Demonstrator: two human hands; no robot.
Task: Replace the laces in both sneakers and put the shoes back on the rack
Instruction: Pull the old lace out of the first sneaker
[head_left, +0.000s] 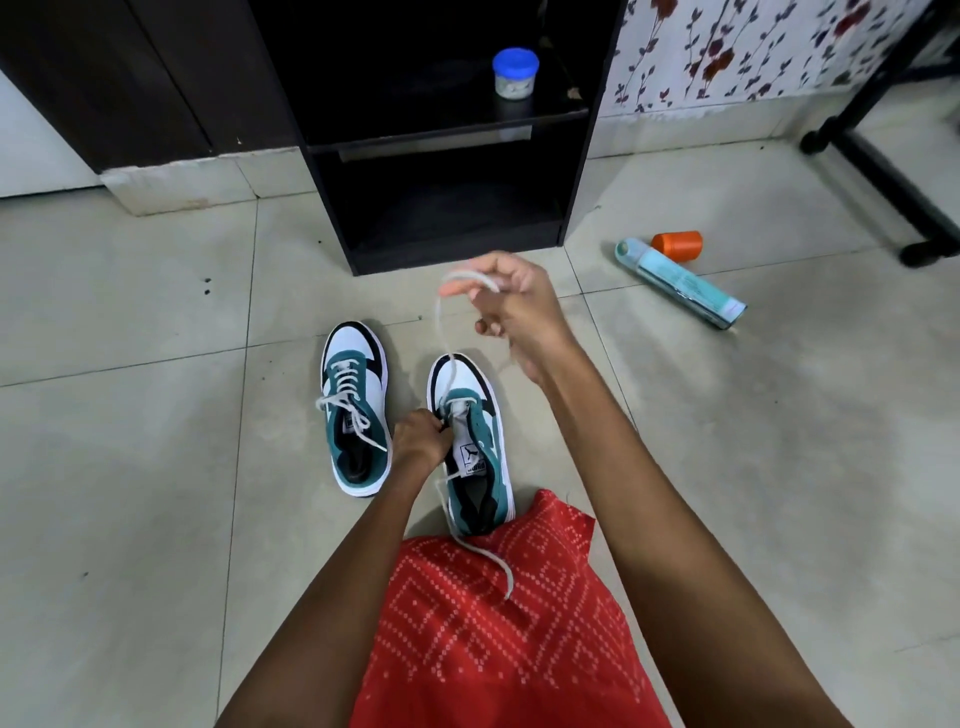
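The nearer sneaker (470, 441), teal with a suede-like nap, a smooth white toe, black trim and a thick white rubber sole, stands on the pale glossy tiled floor (156, 467) with its heel against my red cloth printed with white dots (493, 634). My left grip (418, 439) is curled tight at the left edge of its eyelet flap, beside the white tongue label; I cannot tell whether the fingertips also pinch the lace there. My right grip (511, 304) is raised above the toe, blurred, with thumb and fingers closed round a loop of the flat white woven lace (508, 579). From that loop one strand drops to the lowest eyelets, and the other end trails off the shoe's left side and lies across the red cloth. Only the eyelets nearest the toe show lace crossing them. The farther sneaker (356, 410), of the same colours, sits just to the left, apart from the first. It is laced along its length with loose white ends spilling over both sides. Beyond both shoes stands the black laminate rack (571, 197), square-edged, and on its upper shelf sits a small round clear jar with a blue lid (515, 73). To the right on the floor lie a teal cylindrical spray can (680, 283) on its side and an orange spool-shaped thing (677, 245) touching it.
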